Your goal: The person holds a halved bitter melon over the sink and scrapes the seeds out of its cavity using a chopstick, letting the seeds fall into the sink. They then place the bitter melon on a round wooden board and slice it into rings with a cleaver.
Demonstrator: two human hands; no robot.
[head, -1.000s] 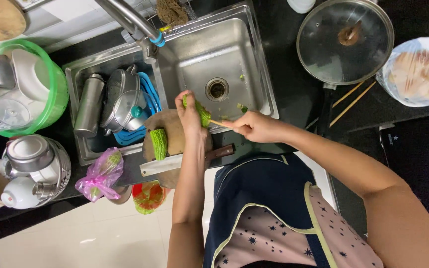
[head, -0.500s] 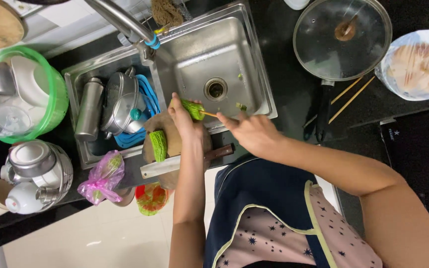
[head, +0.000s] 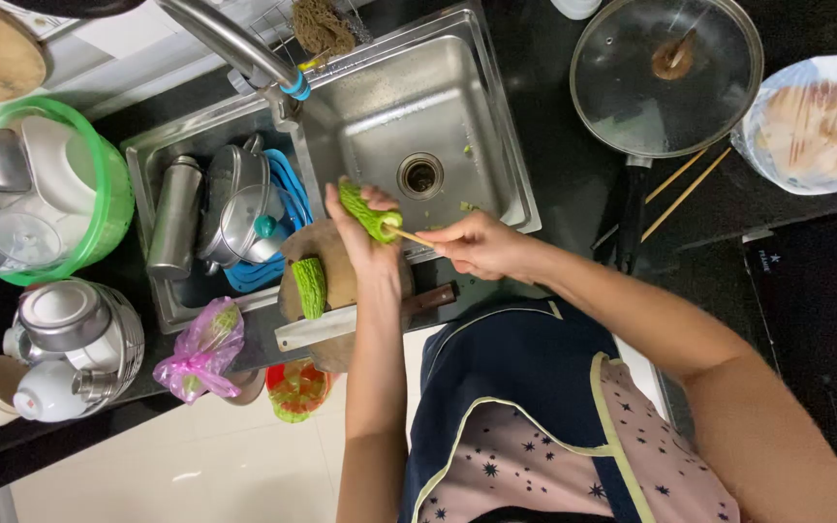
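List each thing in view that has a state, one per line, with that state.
Left hand: gripping the bumpy green gourd piece over the steel sink basin.
Right hand: pushing a thin wooden stick into the gourd's end.
Second green gourd piece: lying on the round wooden board.
Cleaver: lying flat, unheld.
Glass pan lid: on, covering the pan.
Pink plastic bag: crumpled on the counter.

We see the sink set in the counter, the lidded pan to its right, the cutting board (bearing a gourd half) before it.
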